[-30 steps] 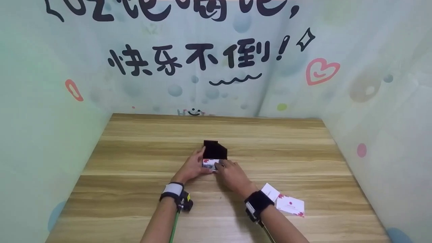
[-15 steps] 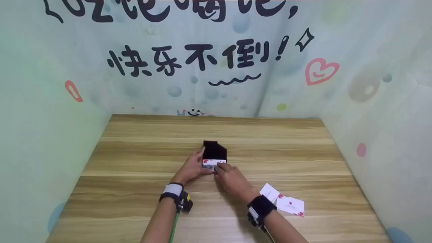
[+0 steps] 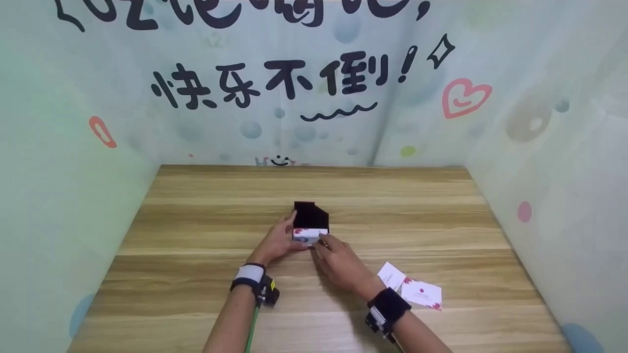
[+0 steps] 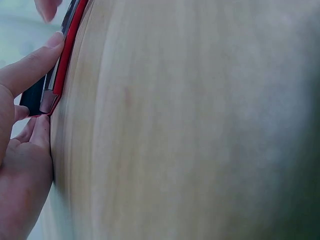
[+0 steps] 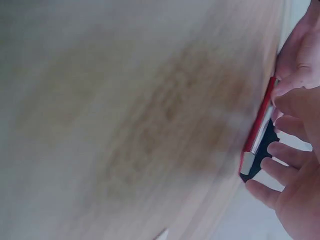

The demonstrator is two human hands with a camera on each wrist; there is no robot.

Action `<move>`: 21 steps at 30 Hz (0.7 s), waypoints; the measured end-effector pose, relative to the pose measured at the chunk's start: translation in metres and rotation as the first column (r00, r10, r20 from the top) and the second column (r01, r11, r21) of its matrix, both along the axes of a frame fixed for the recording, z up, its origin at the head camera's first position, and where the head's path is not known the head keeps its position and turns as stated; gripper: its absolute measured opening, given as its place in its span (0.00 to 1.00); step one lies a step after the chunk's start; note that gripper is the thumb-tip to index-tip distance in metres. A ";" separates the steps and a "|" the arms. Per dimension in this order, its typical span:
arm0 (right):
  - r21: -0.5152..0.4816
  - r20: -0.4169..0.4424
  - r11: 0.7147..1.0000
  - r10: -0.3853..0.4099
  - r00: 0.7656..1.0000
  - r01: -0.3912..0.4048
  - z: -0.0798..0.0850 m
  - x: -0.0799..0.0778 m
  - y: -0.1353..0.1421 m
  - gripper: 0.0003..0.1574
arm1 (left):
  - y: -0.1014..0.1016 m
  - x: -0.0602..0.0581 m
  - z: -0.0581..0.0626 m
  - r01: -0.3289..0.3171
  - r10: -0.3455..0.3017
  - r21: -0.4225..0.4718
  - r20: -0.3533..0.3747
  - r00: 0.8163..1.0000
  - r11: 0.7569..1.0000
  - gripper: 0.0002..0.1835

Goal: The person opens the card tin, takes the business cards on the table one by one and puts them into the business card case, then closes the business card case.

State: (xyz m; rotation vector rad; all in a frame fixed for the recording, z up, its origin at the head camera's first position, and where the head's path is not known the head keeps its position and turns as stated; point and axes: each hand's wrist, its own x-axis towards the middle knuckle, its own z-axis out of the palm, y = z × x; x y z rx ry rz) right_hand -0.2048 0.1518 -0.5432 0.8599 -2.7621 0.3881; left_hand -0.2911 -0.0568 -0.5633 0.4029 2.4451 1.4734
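"Where is the case?"

"Mid-bench, flap towards the far side, a card in its near part."

"And the fingers?"

"The left hand grips the case by its left side and near edge. The right hand has its fingers loosely spread at the case's right part, seemingly gripping nothing."

"How does it handle?"

"Probably light and stiff, the flap weaker. The card looks thin, likely slick and easily creased. Best to hold the case by its sides, the card by its edges."
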 end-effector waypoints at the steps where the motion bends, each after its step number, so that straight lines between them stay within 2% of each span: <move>1: -0.006 -0.002 1.000 -0.007 1.000 0.007 0.002 0.002 0.001 0.25 | 0.000 0.000 0.000 -0.002 0.002 0.003 0.004 1.000 1.000 0.58; 10: -0.077 0.032 0.996 -0.043 0.999 0.045 0.021 0.029 0.015 0.26 | -0.001 0.000 0.000 -0.004 0.004 -0.009 -0.005 1.000 1.000 0.57; 16: -0.083 0.092 0.994 -0.056 0.994 0.063 0.035 0.049 0.025 0.34 | 0.000 0.000 -0.002 0.014 -0.015 -0.027 -0.014 1.000 1.000 0.57; 21: -0.107 0.140 0.991 -0.066 0.988 0.081 0.046 0.066 0.032 0.38 | -0.001 0.000 -0.001 0.003 -0.004 -0.035 -0.006 1.000 0.999 0.57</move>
